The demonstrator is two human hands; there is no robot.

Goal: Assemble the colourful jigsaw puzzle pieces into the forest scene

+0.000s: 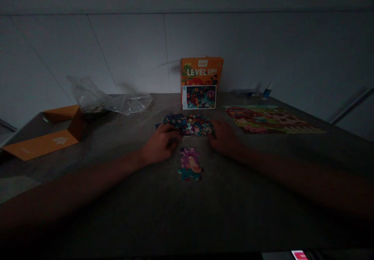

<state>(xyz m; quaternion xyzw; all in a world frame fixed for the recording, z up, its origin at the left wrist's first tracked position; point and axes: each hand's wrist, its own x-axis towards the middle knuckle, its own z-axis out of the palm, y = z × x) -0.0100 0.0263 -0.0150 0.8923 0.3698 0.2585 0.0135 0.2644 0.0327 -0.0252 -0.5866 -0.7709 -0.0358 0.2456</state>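
Note:
A heap of loose jigsaw puzzle pieces lies mid-table, dark blue with bright colours. At its left edge rests my left hand, fingers bent over the nearest pieces and thumb apart from them. My right hand touches the heap's right edge with its fingers spread a little. Neither hand shows a piece gripped in it; the dim light blurs the fingertips. Closer to me, between my forearms, a small joined section of puzzle lies flat, purple and teal with a pale pink figure.
Behind the heap stand an orange "LEVEL UP!" box and a picture card leaning on it. An assembled puzzle lies right. Left are an open orange box part and clear plastic bags. A small blue-and-white bottle stands back right.

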